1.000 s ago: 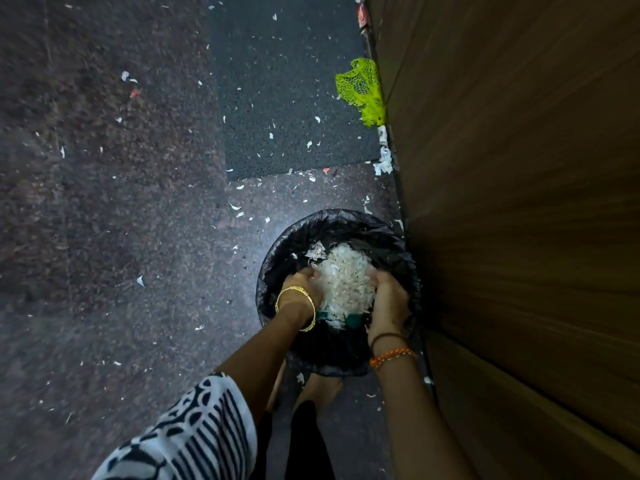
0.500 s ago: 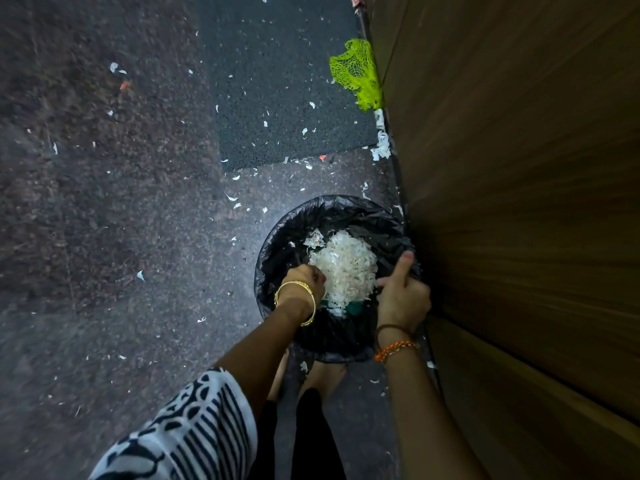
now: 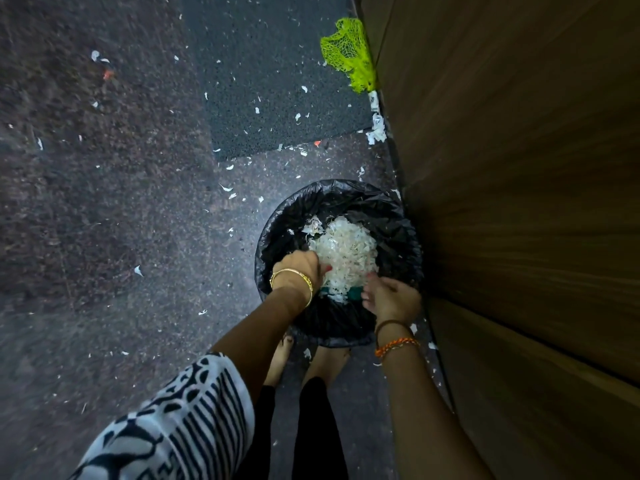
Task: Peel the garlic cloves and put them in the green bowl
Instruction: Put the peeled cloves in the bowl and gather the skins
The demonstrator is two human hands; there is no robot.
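Observation:
A heap of white garlic peels [image 3: 346, 252] fills a green bowl [image 3: 354, 292], of which only a bit of the near rim shows. The bowl is held over a bin lined with a black bag [image 3: 398, 230]. My left hand [image 3: 300, 268], with a gold bangle on the wrist, grips the bowl's left side with curled fingers. At the bowl's right side, my right hand [image 3: 389, 299] has loosely spread fingers that touch the edge of the peels. No garlic cloves are visible.
A brown wooden cabinet wall [image 3: 519, 202] stands close on the right. A dark mat [image 3: 277, 81] lies ahead, with a yellow-green net bag [image 3: 348, 53] by the cabinet. Peel scraps litter the floor. My bare feet [image 3: 325, 362] stand just behind the bin.
My right hand let go of the bowl's right side, lifted off with the thumb up, and has come back to the edge of the peels. The left hand kept its grip.

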